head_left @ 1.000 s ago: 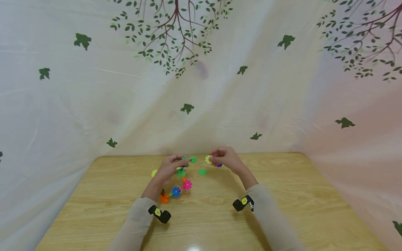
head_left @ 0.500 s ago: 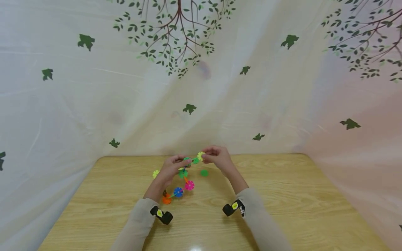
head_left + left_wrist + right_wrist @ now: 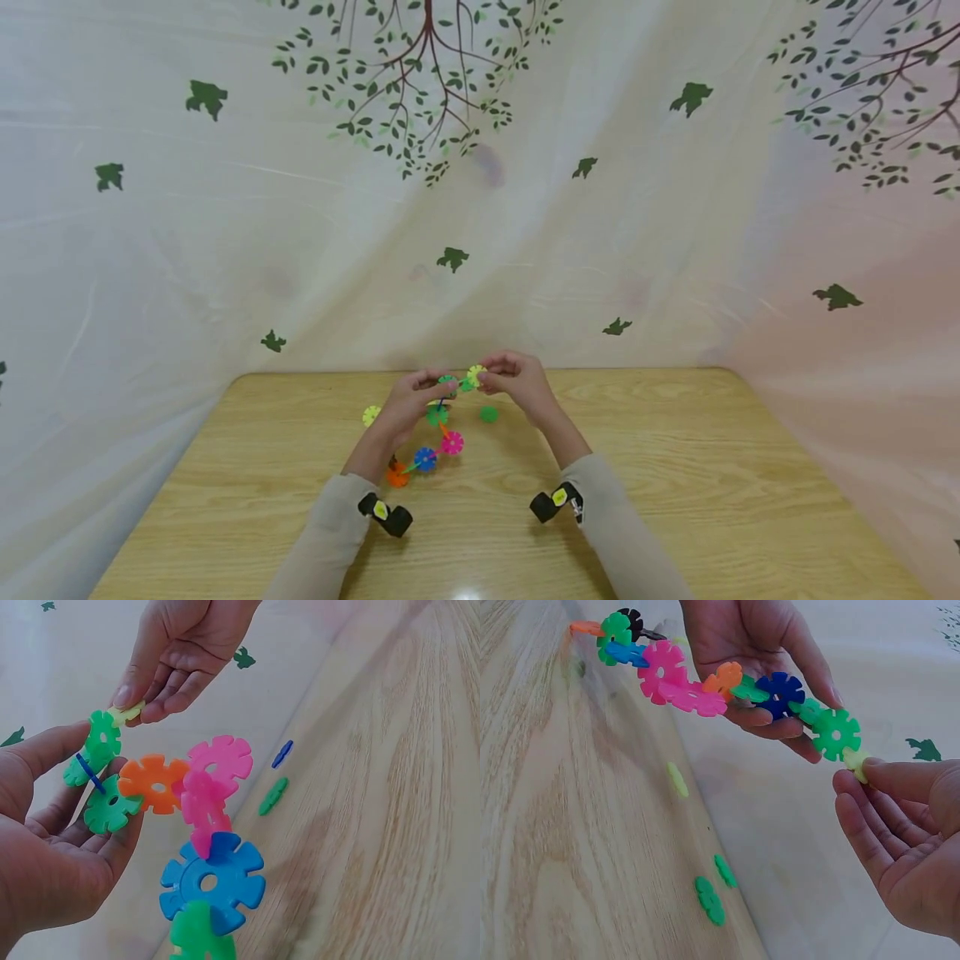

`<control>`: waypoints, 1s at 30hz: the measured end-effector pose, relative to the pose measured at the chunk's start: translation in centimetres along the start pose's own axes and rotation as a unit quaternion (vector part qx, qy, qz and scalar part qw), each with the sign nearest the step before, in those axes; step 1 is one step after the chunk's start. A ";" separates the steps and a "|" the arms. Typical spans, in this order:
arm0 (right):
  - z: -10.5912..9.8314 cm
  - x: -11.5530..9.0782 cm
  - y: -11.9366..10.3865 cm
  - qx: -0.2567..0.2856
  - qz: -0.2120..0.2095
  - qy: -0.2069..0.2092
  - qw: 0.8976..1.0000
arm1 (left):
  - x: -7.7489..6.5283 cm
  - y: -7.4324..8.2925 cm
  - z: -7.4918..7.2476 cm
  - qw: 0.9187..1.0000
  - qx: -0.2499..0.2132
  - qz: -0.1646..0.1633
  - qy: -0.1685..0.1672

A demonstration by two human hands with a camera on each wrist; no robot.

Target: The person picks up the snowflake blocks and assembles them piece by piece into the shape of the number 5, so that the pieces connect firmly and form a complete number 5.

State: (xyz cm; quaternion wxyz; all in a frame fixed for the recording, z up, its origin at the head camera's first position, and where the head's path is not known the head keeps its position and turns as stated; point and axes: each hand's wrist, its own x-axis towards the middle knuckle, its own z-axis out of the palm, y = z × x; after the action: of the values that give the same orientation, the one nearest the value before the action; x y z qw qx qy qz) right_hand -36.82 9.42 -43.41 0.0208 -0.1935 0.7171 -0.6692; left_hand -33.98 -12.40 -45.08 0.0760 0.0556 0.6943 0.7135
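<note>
My left hand holds a chain of notched plastic discs near its far end, at the green discs, thumb on one side and fingers behind. My right hand pinches a yellow notched disc between thumb and fingertips. Its edge meets the end green disc; how deep the slots sit is unclear. From the left hand the chain hangs down through a dark blue disc, an orange disc, pink discs and a blue disc. In the head view the left forearm hides part of it.
Loose discs lie on the wooden table: a green disc between the hands, a yellow disc left of the left hand, and a blue disc towards the far edge. A leaf-printed curtain hangs behind the table.
My right hand has moved left, bringing the yellow disc from a gap away up against the chain's end green disc. The left hand has stayed nearly in place with the chain.
</note>
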 end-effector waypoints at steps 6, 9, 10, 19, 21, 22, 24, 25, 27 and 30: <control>-0.4 -0.1 0.1 -0.002 0.014 -0.009 1.000 | 0.0 -0.3 0.2 1.000 -0.030 0.003 -0.008; -0.6 -0.2 -0.1 -0.005 0.018 -0.013 1.000 | 0.0 -0.3 0.4 0.999 -0.030 0.001 -0.009; -0.6 -0.3 -0.2 -0.006 0.018 -0.016 1.000 | 0.0 -0.3 0.4 1.000 -0.029 -0.001 -0.009; -1.5 -0.3 -0.8 -0.026 0.015 -0.056 0.998 | 0.1 -0.4 0.5 0.999 -0.024 0.000 -0.026; -1.7 -0.3 -0.8 -0.026 0.017 -0.064 0.997 | 0.1 -0.4 0.5 0.999 -0.021 0.004 -0.030; -1.7 -0.3 -0.7 -0.027 0.019 -0.067 0.997 | 0.1 -0.4 0.5 0.999 -0.019 0.006 -0.031; -1.8 -0.2 -0.7 -0.028 0.023 -0.074 0.997 | 0.1 -0.4 0.5 0.999 -0.013 0.009 -0.032; -1.8 -0.2 -0.7 -0.028 0.027 -0.077 0.996 | 0.1 -0.4 0.5 0.999 -0.010 0.010 -0.033; -1.9 -0.2 -0.6 -0.031 0.030 -0.082 0.996 | 0.1 -0.3 0.4 0.999 -0.002 0.013 -0.033; -2.0 -0.2 -0.7 -0.036 0.034 -0.088 0.995 | 0.0 -0.3 0.4 0.999 0.005 0.013 -0.032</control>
State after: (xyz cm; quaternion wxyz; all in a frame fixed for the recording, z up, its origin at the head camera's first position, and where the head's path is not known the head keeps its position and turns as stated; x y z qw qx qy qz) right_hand -37.05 11.32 -42.62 0.0991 -0.2279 0.7423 -0.6222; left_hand -33.94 -11.98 -45.42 0.0883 0.0875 0.6946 0.7086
